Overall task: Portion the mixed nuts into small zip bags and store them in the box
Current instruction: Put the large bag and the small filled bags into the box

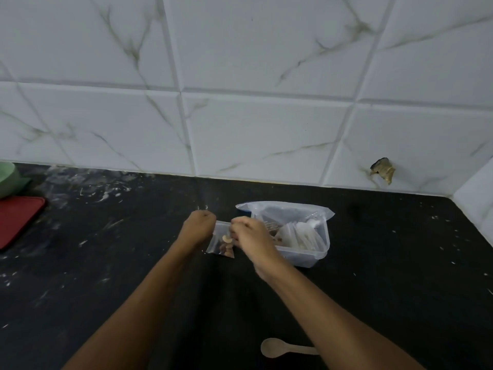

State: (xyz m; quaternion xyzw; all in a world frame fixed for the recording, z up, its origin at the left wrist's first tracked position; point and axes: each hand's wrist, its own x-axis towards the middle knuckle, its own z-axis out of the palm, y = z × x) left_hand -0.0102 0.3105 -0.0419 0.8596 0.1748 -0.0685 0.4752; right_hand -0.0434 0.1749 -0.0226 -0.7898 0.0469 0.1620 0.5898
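Observation:
A small clear zip bag (220,243) with a cashew and brown nuts in its lower part hangs just above the black counter. My left hand (198,227) pinches its top left corner and my right hand (250,236) pinches its top right edge. Right behind my right hand stands a clear plastic box (306,256) on the counter. Inside it lie several white-looking small bags, and a larger clear bag (282,209) lies across its far rim.
A wooden spoon (277,347) lies on the counter (106,263) near me, partly under my right forearm. At the far left sit a red lid or tray (16,218) and a green bowl (8,177). The tiled wall (240,89) runs along the back.

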